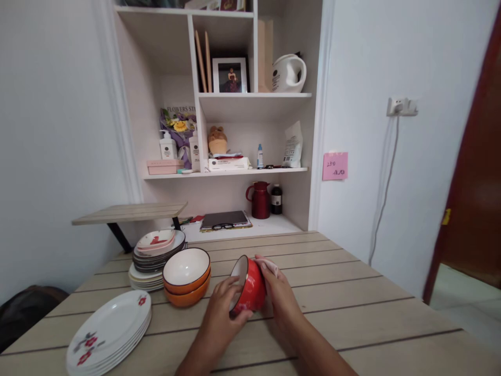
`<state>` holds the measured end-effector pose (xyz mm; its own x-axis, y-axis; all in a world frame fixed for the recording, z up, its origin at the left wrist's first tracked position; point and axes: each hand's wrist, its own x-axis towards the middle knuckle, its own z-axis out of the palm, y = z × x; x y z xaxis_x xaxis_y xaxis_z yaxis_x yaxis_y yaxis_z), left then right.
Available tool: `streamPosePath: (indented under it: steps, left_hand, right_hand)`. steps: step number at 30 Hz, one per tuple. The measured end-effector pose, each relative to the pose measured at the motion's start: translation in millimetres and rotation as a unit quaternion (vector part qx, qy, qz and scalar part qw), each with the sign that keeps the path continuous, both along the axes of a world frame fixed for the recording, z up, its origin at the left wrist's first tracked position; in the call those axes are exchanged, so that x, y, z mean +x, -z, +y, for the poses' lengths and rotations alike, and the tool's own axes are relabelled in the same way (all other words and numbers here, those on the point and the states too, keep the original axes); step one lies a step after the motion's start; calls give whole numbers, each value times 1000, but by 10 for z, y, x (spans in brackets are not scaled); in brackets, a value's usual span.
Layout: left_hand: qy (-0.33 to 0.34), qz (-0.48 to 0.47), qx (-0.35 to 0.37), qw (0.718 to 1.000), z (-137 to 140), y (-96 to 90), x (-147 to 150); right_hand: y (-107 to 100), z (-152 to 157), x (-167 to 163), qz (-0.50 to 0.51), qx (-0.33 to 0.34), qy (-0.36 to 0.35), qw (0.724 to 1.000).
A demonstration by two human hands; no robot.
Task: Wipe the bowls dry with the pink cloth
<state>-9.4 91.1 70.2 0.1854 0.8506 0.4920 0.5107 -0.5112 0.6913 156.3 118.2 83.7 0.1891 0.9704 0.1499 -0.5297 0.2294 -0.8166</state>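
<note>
A red bowl (pixel 253 288) with a white inside is tilted on its side above the table, its opening turned left. My left hand (pixel 227 303) grips it by the rim, with fingers inside and the thumb low on the outside. My right hand (pixel 279 290) is closed on a pale folded cloth (pixel 271 266), held against the outer right side of the bowl. Part of the cloth is hidden under the fingers. To the left of my left hand, two stacked orange bowls (pixel 187 284) with white insides stand upright.
A stack of white oval plates (pixel 109 326) with red flowers lies front left. Behind it stand stacked dark-rimmed plates (pixel 148 261) topped with small dishes (pixel 156 239), beside a raised wooden shelf (pixel 131 211). A laptop (pixel 224 219) and a red jug (pixel 260 200) are at the back.
</note>
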Motion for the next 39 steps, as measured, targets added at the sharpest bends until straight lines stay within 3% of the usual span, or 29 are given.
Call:
streamPosePath:
  steps: [6, 10, 14, 18, 24, 30, 34, 37, 39]
  left_hand:
    - [-31, 80, -70, 994, -83, -51, 55]
    - [8, 36, -26, 999, -94, -106, 35]
    - [-44, 122, -44, 991, -72, -38, -20]
    - [-29, 176, -35, 983, -81, 17, -29]
    - [10, 131, -54, 990, -129, -41, 58]
    - [38, 7, -35, 999, -131, -26, 142]
    - [41, 0, -98, 994, -122, 46, 142]
    - [54, -69, -121, 989, -116, 70, 143]
    - [66, -135, -128, 980, -106, 62, 143]
  right_hand:
    - [-10, -4, 18, -20, -8, 1, 1000]
    - [-2, -20, 30, -34, 5, -10, 999]
    - [11, -31, 39, -43, -1, -8, 999]
    - [39, 10, 43, -58, 11, 2, 998]
    - [43, 44, 57, -61, 9, 17, 998]
    - [55, 41, 55, -81, 19, 22, 996]
    - [35, 16, 52, -97, 32, 21, 995]
    - [-10, -99, 71, -195, 126, 24, 972]
    - [-37, -204, 87, -309, 223, 30, 924]
